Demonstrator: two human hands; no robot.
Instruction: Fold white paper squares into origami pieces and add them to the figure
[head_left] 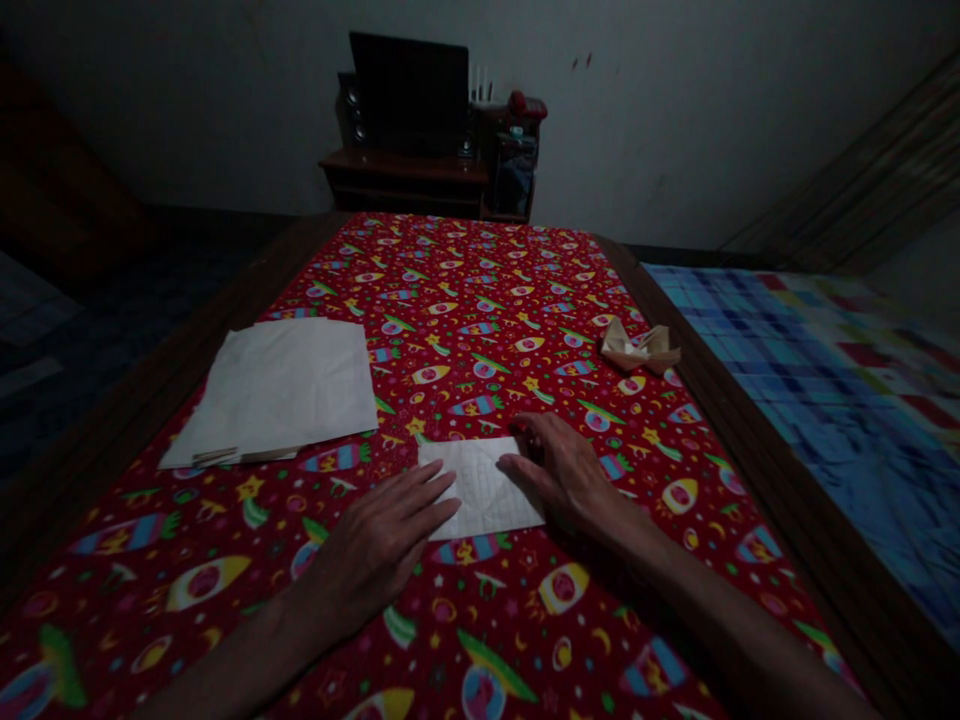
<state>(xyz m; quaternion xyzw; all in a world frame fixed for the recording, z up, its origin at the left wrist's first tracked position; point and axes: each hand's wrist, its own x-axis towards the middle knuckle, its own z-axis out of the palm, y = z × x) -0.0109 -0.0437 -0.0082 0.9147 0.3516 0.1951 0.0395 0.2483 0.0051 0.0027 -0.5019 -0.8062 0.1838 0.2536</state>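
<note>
A small folded sheet of white paper [480, 490] with faint marks lies on the red patterned tablecloth in front of me. My left hand [382, 535] rests at its left side, fingers stretched out with the tips on the paper. At the right end is my right hand [566, 470], its thumb over the paper and its fingers curled near the upper right corner, with a gap between thumb and forefinger. Part of the paper's right edge is hidden by this hand. To the left sits a stack of white paper sheets [292, 385], its edges uneven.
A folded brownish paper piece [639, 348] stands near the right edge of the tablecloth [480, 290]. Beyond the far end are a dark monitor [411, 90] with speakers and a red telephone [529, 104] against the wall. A blue checked sheet [810, 400] spreads out on the right.
</note>
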